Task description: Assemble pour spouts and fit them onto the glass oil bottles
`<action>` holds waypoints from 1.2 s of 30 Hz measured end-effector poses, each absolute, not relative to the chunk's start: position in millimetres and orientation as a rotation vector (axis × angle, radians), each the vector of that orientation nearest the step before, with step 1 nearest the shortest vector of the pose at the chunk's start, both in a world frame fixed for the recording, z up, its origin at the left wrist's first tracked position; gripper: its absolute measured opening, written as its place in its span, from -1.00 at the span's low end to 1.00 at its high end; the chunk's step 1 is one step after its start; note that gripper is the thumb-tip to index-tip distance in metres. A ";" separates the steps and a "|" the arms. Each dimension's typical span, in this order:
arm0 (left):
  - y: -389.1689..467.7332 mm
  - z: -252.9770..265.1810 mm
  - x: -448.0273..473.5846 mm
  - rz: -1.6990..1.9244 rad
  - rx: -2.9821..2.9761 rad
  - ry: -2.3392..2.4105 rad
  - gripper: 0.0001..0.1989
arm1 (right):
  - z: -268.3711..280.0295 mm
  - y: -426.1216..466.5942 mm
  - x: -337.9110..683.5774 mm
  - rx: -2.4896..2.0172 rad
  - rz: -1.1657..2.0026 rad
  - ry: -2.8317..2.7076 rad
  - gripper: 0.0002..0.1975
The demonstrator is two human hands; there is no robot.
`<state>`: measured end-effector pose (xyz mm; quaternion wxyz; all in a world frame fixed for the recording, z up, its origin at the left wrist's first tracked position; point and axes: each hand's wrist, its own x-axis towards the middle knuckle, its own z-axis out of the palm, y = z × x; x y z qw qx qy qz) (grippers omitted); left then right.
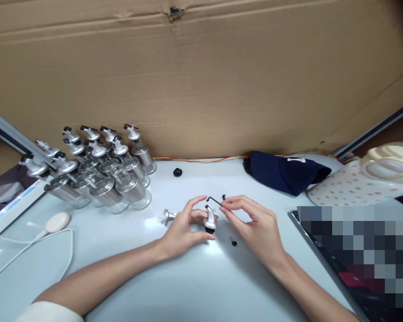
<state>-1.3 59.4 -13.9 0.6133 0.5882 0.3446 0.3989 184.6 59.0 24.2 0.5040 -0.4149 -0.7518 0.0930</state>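
Note:
My left hand (184, 226) grips a silver pour spout (209, 219) with a black stopper at its base, thumb below and fingers around the side. Between the thumb and fingertips of my right hand (255, 223) is a thin black bent piece, like a spout lever (215, 201), held just above the spout's tip; whether they touch I cannot tell. A second silver spout (169, 217) lies on the table, partly behind my left hand. One small black part (224, 197) shows by my right fingers, and another small black part (234, 243) lies between my wrists.
Several glass bottles (102, 192) with silver spouts crowd the left. A black stopper (177, 172) lies at the back. A white cable with a round puck (58, 222), a navy cap (285, 172), a dotted container (356, 179) and a dark-edged, blurred-out device (322, 250) flank the space.

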 end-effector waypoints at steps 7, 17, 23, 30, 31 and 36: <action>58.6 -11.7 -1.7 0.948 1.358 0.827 -0.30 | 26.5 59.2 185.1 -0.969 0.298 -1.910 -0.84; 57.9 -8.5 -1.0 0.970 1.323 0.835 -0.27 | 26.9 59.0 185.7 -0.997 0.256 -1.841 -0.84; 58.0 -8.9 -0.2 0.972 1.298 0.824 -0.18 | 25.4 58.2 185.3 -0.999 0.249 -1.821 -0.85; 57.9 -10.1 -1.8 0.957 1.301 0.806 -0.13 | 23.7 57.6 183.9 -1.012 0.247 -1.811 -0.85; 57.8 -10.3 -1.9 0.948 1.302 0.798 -0.12 | 23.9 57.4 183.6 -1.008 0.245 -1.809 -0.85; 57.3 -9.9 -2.0 0.948 1.304 0.823 -0.20 | 27.4 56.7 182.1 -0.953 0.276 -1.839 -0.85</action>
